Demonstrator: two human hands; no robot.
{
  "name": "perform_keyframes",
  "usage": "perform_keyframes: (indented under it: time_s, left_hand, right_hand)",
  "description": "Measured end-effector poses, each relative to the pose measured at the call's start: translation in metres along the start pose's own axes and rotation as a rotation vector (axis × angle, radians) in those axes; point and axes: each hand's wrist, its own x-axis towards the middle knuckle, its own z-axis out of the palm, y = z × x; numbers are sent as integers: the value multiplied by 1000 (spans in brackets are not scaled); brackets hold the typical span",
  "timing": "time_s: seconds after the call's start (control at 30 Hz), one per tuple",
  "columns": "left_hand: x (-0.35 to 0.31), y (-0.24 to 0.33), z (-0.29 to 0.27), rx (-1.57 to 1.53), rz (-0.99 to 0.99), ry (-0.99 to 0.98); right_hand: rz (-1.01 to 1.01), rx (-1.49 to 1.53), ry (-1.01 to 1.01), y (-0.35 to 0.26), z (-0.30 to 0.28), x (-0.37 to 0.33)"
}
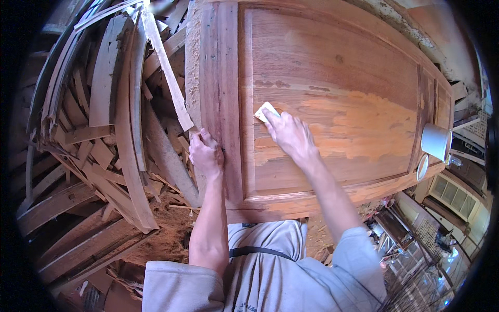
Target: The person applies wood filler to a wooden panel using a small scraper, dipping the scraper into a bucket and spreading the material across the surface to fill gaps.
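A panelled wooden door (332, 62) lies flat before me, with orange-brown filler (358, 125) smeared over its large panel. My right hand (292, 136) pinches a small white flat scraper (266, 111), its edge against the panel near the left moulding. At the door's left edge, my left hand (207, 154) is closed like a fist. A long pale wood strip (166, 67) ends right at its fingers; whether the hand grips that strip, the edge or something small is hidden.
Scrap boards (109, 73) are heaped on the left, close to the door's edge. A white tub (435, 141) stands on the far right end of the door, a round white lid (422, 167) beside it. Clutter and wire fill the lower right.
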Motion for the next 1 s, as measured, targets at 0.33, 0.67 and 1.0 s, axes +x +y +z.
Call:
perform_keyframes:
  time_s: [0.33, 0.67, 1.0]
  left_hand:
    - [0, 1, -3, -27, -54, -37]
    - [-4, 5, -5, 6, -44, 10]
    - [-3, 10, -3, -24, -1, 36]
  right_hand:
    - [-130, -218, -164, 36, -32, 7]
    - [532, 838, -124, 122, -34, -138]
    - [379, 632, 536, 127, 67, -186]
